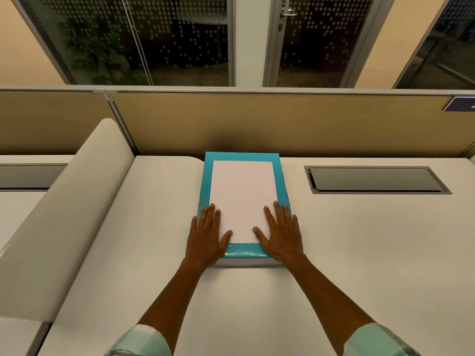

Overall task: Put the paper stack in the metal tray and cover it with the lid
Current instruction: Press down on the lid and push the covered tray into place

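Observation:
A flat teal-bordered rectangle (241, 156) lies on the white desk (359, 253), pushed against the back partition. A white sheet-like panel (243, 196) fills its middle; I cannot tell whether this is paper or part of a lid. A pale strip shows under its glossy near edge. My left hand (208, 235) rests flat on the near left corner, fingers spread. My right hand (281, 235) rests flat on the near right corner, fingers spread. Neither hand grips anything. No bare metal tray is visible.
A dark recessed cable hatch (375, 179) sits in the desk to the right. A tan partition (257, 124) closes the back. A rounded white divider (77, 201) rises along the left side. Glass walls and a door stand beyond.

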`<state>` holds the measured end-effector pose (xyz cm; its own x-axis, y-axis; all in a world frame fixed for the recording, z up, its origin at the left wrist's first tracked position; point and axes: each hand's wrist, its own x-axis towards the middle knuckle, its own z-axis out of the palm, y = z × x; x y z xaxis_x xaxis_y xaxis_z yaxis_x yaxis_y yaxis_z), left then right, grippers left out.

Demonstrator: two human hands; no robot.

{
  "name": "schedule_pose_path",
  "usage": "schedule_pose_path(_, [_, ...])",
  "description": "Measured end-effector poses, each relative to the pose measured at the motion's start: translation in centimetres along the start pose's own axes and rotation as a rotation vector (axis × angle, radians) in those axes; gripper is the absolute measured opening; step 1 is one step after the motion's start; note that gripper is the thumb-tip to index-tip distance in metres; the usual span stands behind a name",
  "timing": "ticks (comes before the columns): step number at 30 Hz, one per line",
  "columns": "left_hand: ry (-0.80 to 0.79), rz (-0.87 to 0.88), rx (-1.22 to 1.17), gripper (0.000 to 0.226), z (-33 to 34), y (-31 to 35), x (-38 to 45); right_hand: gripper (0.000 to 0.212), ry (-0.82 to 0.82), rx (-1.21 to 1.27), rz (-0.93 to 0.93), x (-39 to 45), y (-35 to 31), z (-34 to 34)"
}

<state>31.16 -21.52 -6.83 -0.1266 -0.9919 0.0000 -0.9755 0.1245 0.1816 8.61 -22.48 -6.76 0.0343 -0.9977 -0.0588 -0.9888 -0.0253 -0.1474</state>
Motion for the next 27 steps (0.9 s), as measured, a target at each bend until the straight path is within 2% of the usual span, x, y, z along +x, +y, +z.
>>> schedule_pose_path(5, [-0.021, -0.010, -0.042, 0.077, -0.2, 0.2, 0.3, 0.085, -0.007, 0.013, -0.001, 0.3, 0.2, 0.2])
schedule_pose_path(9, [0.050, 0.011, -0.129, 0.071, -1.3, -0.1, 2.0, 0.081, 0.049, 0.112, 0.039, 2.0, -0.6, -0.6])
schedule_pose_path(12, [0.043, 0.010, -0.128, 0.073, -1.8, -0.6, 4.9, 0.081, 0.091, 0.139, 0.065, 4.6, -0.8, -1.2])
schedule_pose_path(21, [-0.083, 0.012, -0.103, 0.083, -1.4, -1.7, 12.5, 0.085, -0.011, 0.100, 0.046, 12.7, 0.1, -1.5])
schedule_pose_path(27, [-0.045, 0.007, -0.078, 0.084, 0.0, -2.1, 14.3, 0.086, 0.036, 0.071, 0.044, 14.2, 0.1, -0.5])
